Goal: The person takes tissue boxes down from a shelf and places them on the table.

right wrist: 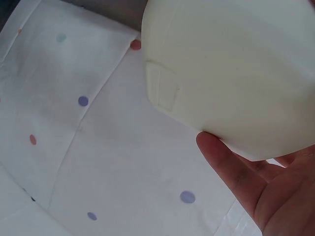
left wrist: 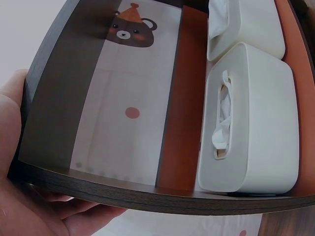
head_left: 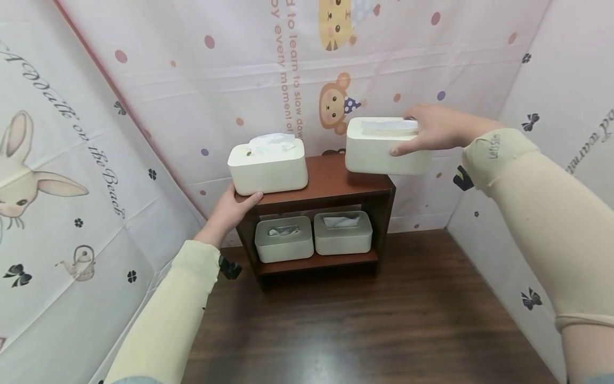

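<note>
My right hand (head_left: 438, 128) grips a cream tissue box (head_left: 376, 152) by its right end, over the right end of a small dark-brown shelf (head_left: 322, 178). From below, the right wrist view shows the box's smooth underside (right wrist: 221, 73), with a fingertip at its edge. My left hand (head_left: 230, 210) holds the shelf's upper left corner, thumb on the top board and the other fingers around the side panel. Just above that thumb, a second tissue box (head_left: 271, 176) stands on the top board, white tissue poking from its slot.
Two more tissue boxes, a left one (head_left: 285, 248) and a right one (head_left: 342, 241), sit side by side on the lower board. Printed cloth (head_left: 268, 96) hangs behind the shelf and along both sides. Dark wooden floor (head_left: 331, 320) lies in front.
</note>
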The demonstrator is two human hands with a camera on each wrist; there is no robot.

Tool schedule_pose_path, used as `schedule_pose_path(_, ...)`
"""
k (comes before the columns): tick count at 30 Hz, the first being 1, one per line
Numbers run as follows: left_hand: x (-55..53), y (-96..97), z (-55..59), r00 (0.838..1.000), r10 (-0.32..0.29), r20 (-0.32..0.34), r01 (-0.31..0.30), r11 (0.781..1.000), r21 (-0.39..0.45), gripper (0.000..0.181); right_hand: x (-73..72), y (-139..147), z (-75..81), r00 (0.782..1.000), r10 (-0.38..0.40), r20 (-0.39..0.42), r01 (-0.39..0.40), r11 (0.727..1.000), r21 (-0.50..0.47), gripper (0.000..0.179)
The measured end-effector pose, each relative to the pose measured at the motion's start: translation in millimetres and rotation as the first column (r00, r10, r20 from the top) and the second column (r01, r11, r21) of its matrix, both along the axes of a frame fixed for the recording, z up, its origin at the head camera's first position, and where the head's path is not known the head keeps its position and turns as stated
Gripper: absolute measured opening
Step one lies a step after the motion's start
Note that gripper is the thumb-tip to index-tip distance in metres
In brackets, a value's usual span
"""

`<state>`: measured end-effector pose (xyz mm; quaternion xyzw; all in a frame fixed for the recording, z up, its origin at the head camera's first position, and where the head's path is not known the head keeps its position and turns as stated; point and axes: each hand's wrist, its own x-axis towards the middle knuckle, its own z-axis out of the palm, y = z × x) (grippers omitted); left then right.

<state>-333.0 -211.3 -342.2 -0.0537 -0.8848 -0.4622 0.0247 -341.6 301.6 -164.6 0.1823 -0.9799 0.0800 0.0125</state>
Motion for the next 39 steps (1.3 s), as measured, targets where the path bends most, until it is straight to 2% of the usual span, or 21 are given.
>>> schedule_pose_path(8,3.3,-0.2,-0.1,1.0,-0.007,-0.013,0.007,1.0,0.001,0.109,7.0,25,-1.3,1.0,-0.012,-0.026,0.012,1.0,-0.004,0.105)
schedule_pose_path(15,4.9,-3.0,0.7,1.0,-0.014,-0.014,0.014,1.0,-0.005,0.112,10.8,47,-1.7,0.998,-0.051,-0.033,0.052,0.998,0.022,0.112)
schedule_pose_path(22,6.4,-2.9,2.4,1.0,-0.018,0.005,0.018,0.999,-0.032,0.113,25.3,66,-4.2,0.996,-0.086,-0.036,0.087,0.996,0.034,0.112)
schedule_pose_path(31,8.5,0.6,-0.5,1.0,-0.012,0.014,0.012,0.999,-0.052,0.112,38.7,94,-20.8,0.99,-0.142,-0.023,0.142,0.99,-0.013,0.112)
schedule_pose_path(39,5.2,0.6,-0.4,1.0,-0.013,-0.005,0.013,0.999,-0.046,0.113,36.5,116,-44.1,0.987,-0.158,-0.041,0.157,0.987,-0.025,0.115)
